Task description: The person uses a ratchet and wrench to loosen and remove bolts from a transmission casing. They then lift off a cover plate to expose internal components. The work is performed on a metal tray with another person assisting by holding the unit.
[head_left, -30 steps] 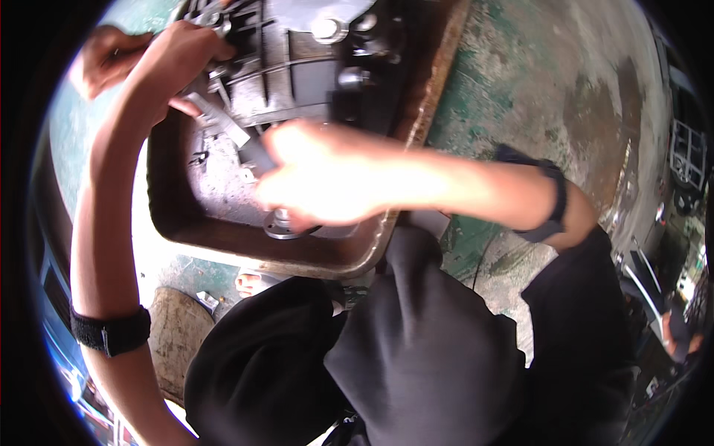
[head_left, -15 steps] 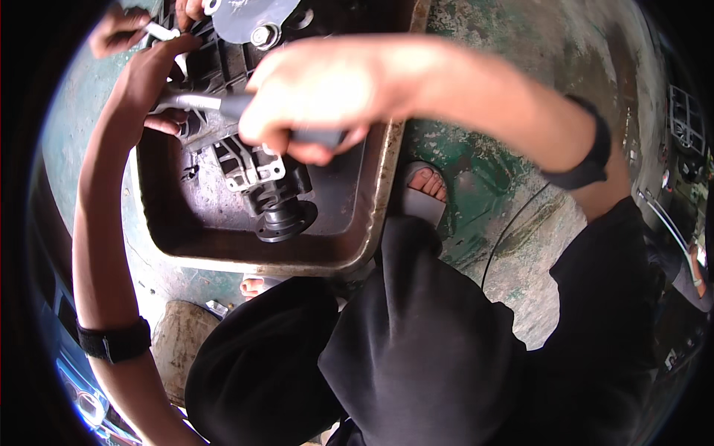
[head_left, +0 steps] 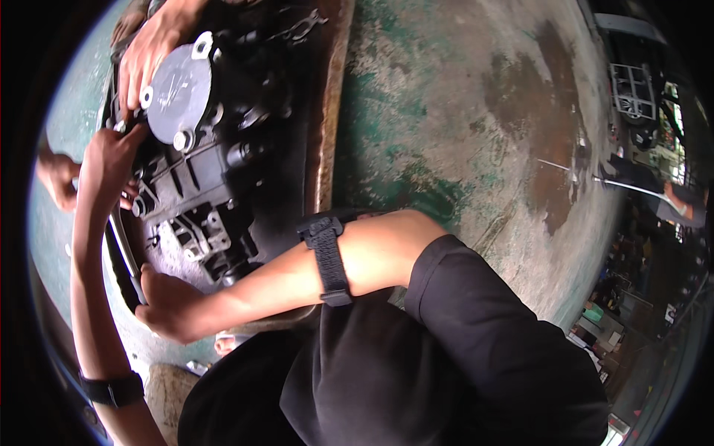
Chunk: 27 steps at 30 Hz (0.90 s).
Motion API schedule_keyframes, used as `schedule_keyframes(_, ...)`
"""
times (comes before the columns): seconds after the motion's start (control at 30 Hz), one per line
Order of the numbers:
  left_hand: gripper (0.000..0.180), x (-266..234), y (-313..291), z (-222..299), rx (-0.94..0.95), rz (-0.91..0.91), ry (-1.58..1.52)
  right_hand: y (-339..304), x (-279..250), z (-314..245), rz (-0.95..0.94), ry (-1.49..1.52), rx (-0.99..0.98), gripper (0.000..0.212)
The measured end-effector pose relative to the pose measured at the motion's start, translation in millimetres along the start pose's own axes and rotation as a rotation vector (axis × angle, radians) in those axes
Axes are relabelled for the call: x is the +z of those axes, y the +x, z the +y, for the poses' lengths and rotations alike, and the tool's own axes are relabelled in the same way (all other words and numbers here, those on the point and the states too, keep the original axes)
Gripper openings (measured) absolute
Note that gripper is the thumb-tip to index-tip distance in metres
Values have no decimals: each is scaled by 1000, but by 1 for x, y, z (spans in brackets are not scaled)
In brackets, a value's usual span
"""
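Observation:
My right hand [head_left: 167,301] grips the handle end of a long ratchet wrench [head_left: 123,241], whose silver shaft slants along the tray's left side. My left hand [head_left: 108,160] is closed over the far end of the wrench, against the gearbox housing [head_left: 190,178]; the wrench's head is hidden beneath it. The grey metal housing carries a round flat cover [head_left: 180,93] with bolt lugs. Another person's hand [head_left: 152,63] rests on the housing beside that cover. A further hand [head_left: 58,177], not mine, shows beyond my left forearm.
The housing lies in a deep tray with a rusty rim [head_left: 325,141]. A loose metal fork-like part [head_left: 303,26] is at the tray's far end. A worn stool [head_left: 165,394] stands at lower left. Stained green-grey floor [head_left: 461,111] stretches to the right.
My right hand has swung the wrench handle leftward and towards me. The view has shifted right. The other person's hand now lies beside the round cover.

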<state>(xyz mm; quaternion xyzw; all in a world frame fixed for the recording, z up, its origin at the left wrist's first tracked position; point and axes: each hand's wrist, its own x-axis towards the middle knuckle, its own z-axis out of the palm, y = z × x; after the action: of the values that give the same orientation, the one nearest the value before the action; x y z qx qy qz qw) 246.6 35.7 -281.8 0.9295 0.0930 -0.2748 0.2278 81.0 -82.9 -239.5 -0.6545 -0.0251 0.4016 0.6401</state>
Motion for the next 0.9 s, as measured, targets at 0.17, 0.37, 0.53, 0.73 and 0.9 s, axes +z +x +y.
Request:
schedule_keyframes(0.17,38,1,-12,5,292,-33,-114,-17,-91,-1,-445,-172,54,28)
schedule_keyframes(0.37,35,0,-8,-12,361,29,-125,-24,-130,-19,-383,17,28,20)
schedule_keyframes(0.53,33,1,-19,14,306,86,66,-19,-42,-11,-212,69,213,45)
schedule_keyframes(0.73,48,4,-41,38,35,154,-101,11,-8,4,-186,-313,-63,60)
schedule_keyframes(0.9,45,4,-32,26,265,142,91,-28,-89,-7,-375,-104,168,48)
